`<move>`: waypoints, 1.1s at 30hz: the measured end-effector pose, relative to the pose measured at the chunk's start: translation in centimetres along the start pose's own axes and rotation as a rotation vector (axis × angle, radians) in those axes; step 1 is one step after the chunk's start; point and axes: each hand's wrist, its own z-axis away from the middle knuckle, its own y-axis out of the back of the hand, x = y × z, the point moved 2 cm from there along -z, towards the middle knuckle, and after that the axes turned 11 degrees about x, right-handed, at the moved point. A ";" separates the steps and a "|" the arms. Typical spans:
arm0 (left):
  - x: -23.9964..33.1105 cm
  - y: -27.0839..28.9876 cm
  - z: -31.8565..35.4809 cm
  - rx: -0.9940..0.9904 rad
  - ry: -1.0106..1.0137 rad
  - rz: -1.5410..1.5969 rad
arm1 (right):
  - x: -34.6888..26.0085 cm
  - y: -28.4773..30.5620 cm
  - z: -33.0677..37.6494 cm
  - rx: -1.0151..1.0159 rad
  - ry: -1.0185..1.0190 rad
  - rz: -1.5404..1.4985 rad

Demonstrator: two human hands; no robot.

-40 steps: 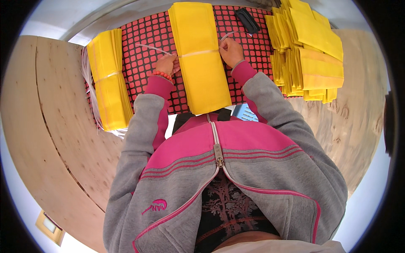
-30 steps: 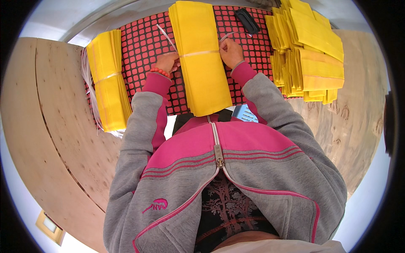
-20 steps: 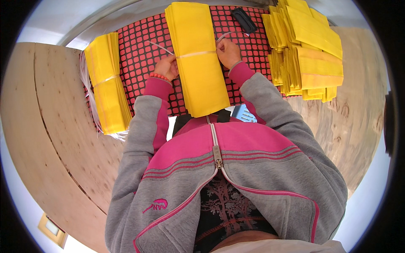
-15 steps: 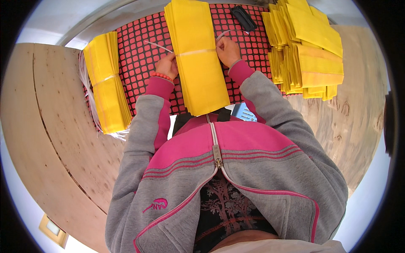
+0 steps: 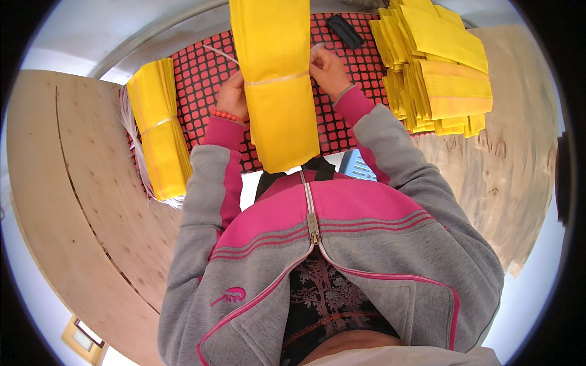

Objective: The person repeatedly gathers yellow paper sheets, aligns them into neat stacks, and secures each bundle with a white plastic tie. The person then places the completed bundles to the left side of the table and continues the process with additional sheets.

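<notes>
A tall stack of yellow paper bags (image 5: 276, 79) lies in front of me on a red and black checked mat (image 5: 201, 79). A thin pale string (image 5: 278, 78) runs across the stack's middle. My left hand (image 5: 232, 97) pinches one string end at the stack's left edge, and that end trails up to the left. My right hand (image 5: 328, 70) pinches the other end at the stack's right edge. Both hands press against the stack's sides.
A tied bundle of yellow bags (image 5: 159, 134) lies at the left with loose strings beside it. Several loose yellow bags (image 5: 442, 67) are piled at the right. A small black object (image 5: 345, 30) sits at the back. The wooden tabletop (image 5: 73, 195) surrounds the mat.
Both hands stayed at the sides of the stack while working the string. The left string end swung from upward to out left, and the string now lies tight across the stack.
</notes>
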 end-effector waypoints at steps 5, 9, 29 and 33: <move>9.4 -6.3 4.1 -0.338 -0.356 -0.333 | -10.2 2.4 -3.6 -0.170 0.285 -0.244; 13.7 -8.6 9.3 -0.247 -0.613 -0.849 | -16.0 3.9 -3.3 -0.409 0.244 -0.688; 1.6 2.8 6.9 -0.324 -0.555 -1.364 | 0.7 0.6 1.9 -0.319 -0.252 -0.272; 1.3 2.3 7.2 -0.182 -0.586 -1.271 | 0.9 0.5 0.9 -0.143 -0.446 -0.304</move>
